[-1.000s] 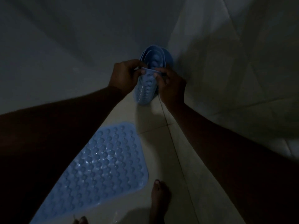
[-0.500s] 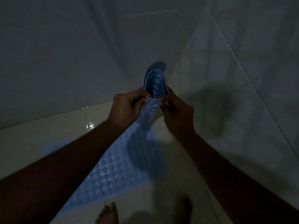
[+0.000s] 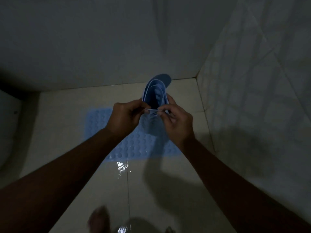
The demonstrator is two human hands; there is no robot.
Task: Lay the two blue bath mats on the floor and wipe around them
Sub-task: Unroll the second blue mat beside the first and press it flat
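Hands [image 3: 125, 118] [image 3: 176, 120] pinch rolled mat [image 3: 156, 91] above flat mat [image 3: 139, 145] — wet tiled floor [image 3: 138, 190], dim corner [image 3: 197, 77].

Bare arms and a bare foot, dimly lit.
Left of the rolled blue mat [image 3: 155, 93], the left hand [image 3: 125, 117] and forearm are uncovered; right of it, the right hand [image 3: 176, 121] likewise; a blurred bare foot [image 3: 99, 221] shows well nearer than it.

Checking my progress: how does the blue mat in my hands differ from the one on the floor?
The held mat is curled in layers; the floor mat lies spread flat. The held mat is pinched by your left hand and right hand; the floor mat rests on the floor. Both are blue and bumpy.
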